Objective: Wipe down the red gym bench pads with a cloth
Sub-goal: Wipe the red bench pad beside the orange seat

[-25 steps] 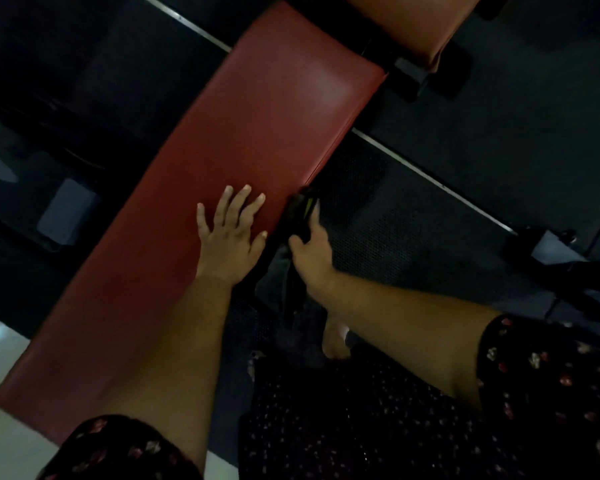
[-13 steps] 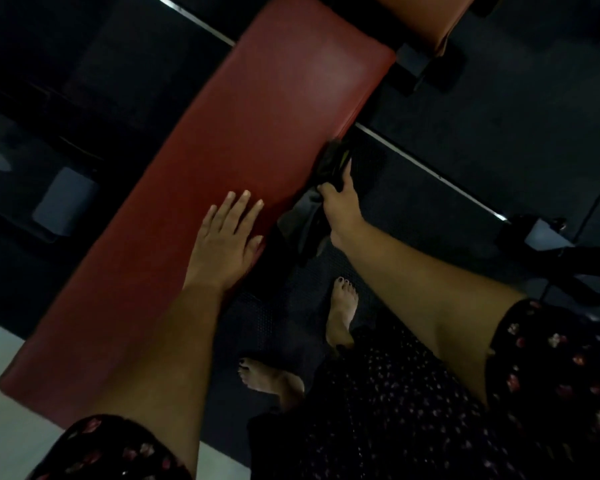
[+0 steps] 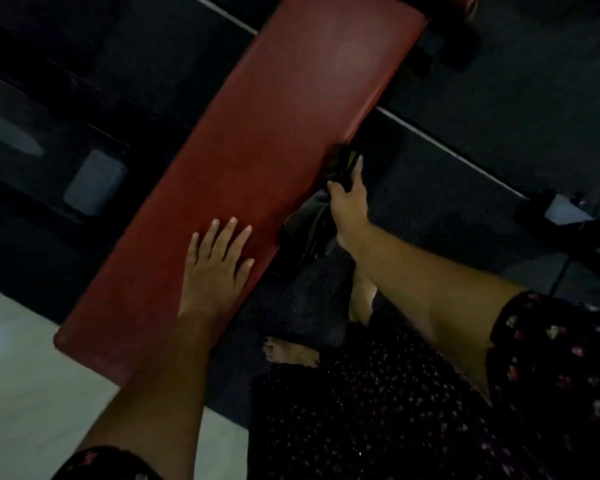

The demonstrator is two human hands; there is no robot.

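Across the middle of the frame, running from the lower left to the upper right, lies the long red bench pad (image 3: 274,150), its surface bare apart from a faint sheen near the upper end. A dark cloth (image 3: 305,226) hangs against the pad's right side edge, just right of centre, bunched at the top and drooping below. The right hand (image 3: 349,206) grips the cloth, thumb curled over it and one finger stretched up along the pad's edge. The left hand (image 3: 215,268) rests flat on the pad's top at lower centre, fingers straight and spread, holding nothing. Both forearms reach in from the bottom of the frame, with dark flowered sleeves (image 3: 551,358) at the lower corners. A dark dotted dress (image 3: 378,410) fills the lower right, and two bare feet (image 3: 291,353) show beneath it on a dark textured floor mat (image 3: 430,202). A pale strip (image 3: 447,143) crosses the mat at the right, and light floor tiles (image 3: 21,393) fill the lower left.
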